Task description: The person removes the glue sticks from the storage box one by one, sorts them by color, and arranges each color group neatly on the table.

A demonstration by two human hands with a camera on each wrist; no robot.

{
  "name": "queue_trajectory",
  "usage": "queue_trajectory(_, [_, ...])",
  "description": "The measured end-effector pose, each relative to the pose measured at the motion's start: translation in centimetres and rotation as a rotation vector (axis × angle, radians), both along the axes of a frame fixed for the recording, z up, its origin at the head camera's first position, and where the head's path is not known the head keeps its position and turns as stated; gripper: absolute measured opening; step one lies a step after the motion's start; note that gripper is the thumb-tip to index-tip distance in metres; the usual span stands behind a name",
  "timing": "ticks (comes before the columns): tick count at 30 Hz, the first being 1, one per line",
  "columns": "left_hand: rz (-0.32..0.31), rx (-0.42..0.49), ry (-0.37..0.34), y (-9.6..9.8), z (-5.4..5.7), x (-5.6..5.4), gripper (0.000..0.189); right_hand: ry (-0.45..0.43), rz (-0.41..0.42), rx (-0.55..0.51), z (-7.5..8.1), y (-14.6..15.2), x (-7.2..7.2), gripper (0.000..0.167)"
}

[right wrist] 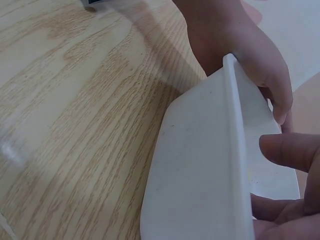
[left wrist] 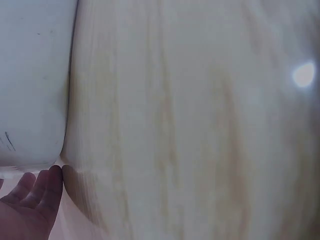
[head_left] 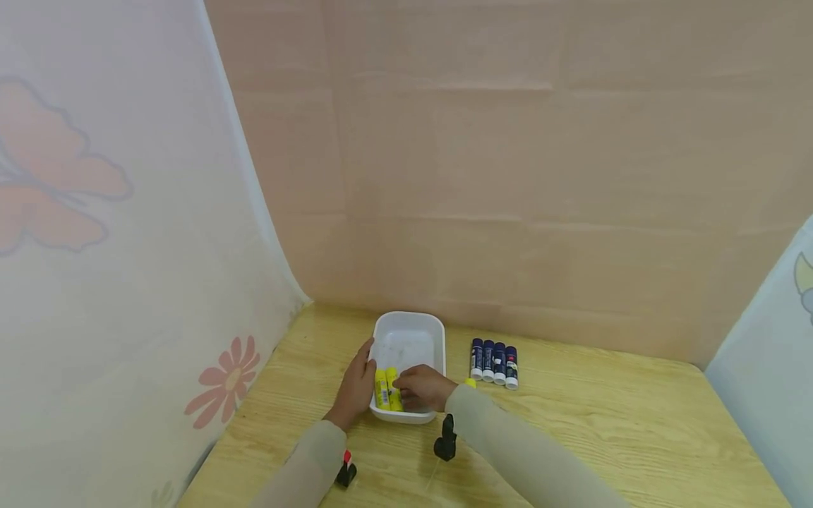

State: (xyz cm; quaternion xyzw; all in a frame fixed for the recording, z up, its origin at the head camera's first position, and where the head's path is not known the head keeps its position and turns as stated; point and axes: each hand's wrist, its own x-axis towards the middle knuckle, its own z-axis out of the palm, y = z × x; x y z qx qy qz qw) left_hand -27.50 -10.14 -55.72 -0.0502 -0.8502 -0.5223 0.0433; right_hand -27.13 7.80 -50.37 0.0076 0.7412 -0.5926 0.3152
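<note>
A white plastic basin (head_left: 408, 418) stands on the table. My left hand (head_left: 357, 388) holds its left side, thumb at the rim and fingertips against the outer wall in the left wrist view. Two yellow glue sticks (head_left: 382, 389) lie side by side in the basin's near left corner. My right hand (head_left: 424, 387) reaches inside, fingertips right at the second yellow stick. In the right wrist view its thumb and fingers (right wrist: 287, 150) stand apart with no stick showing between them; the basin wall (right wrist: 195, 160) hides part of the fingers.
Several dark blue glue sticks (head_left: 494, 363) with white ends lie in a row right of the basin. Something yellow (head_left: 470, 382) peeks out behind my right wrist. Black devices (head_left: 446, 439) show near both wrists. A brown backdrop rises behind the wooden table (head_left: 635, 423).
</note>
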Motion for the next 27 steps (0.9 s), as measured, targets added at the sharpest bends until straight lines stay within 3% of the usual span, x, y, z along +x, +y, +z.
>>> queue_trajectory(15, [0.003,0.023,-0.027,-0.09,-0.22,-0.16,0.05,0.041,0.0,0.043,-0.17,-0.61,0.2,0.053])
queue_trajectory(21, [-0.007,0.013,-0.007,-0.02,-0.05,-0.11,0.05,0.064,0.004,0.093,-0.43,-0.65,0.07,0.051])
queue_trajectory(27, [-0.01,0.02,-0.002,0.0,0.0,-0.06,0.049,0.049,-0.005,0.07,-0.86,-0.67,-0.16,0.051])
